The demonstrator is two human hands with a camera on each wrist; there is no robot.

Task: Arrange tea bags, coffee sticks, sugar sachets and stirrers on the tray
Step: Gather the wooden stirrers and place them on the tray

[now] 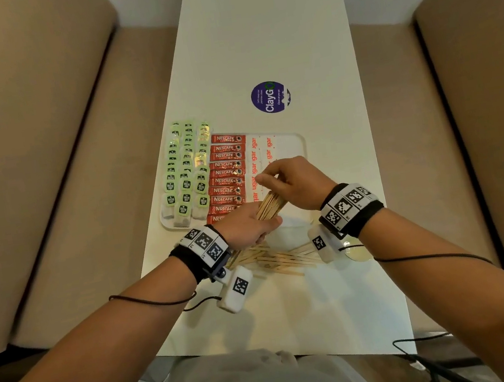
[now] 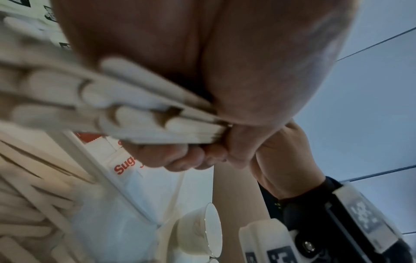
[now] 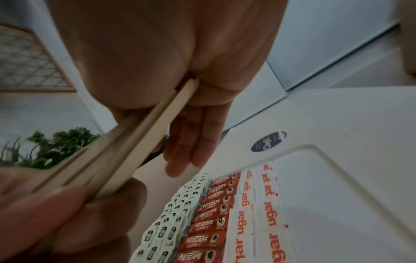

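Stirrer bundle [image 2: 135,113] in curled fingers [image 2: 180,158]

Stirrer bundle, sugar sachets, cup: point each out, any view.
stirrer bundle [image 1: 268,207]: head view, middle of the sticks between both hands.
sugar sachets [image 3: 256,204]: right wrist view, white wrapper beside red lettering.
cup [image 2: 198,229]: left wrist view, outer wall.

Bare strip of tray [image 1: 294,151] at my right, past sugar sachets [image 1: 260,157]: room there. Tray's left packed: tea bags [image 1: 186,174], coffee sticks [image 1: 228,174] edge to edge. Far bench [image 1: 254,43] bare beyond round sticker [image 1: 270,96]. Loose stirrers [image 1: 280,260] litter near bench under my wrists (cup [image 2: 200,231] just right of them). Sofa cushions [image 1: 40,140] wall both sides.
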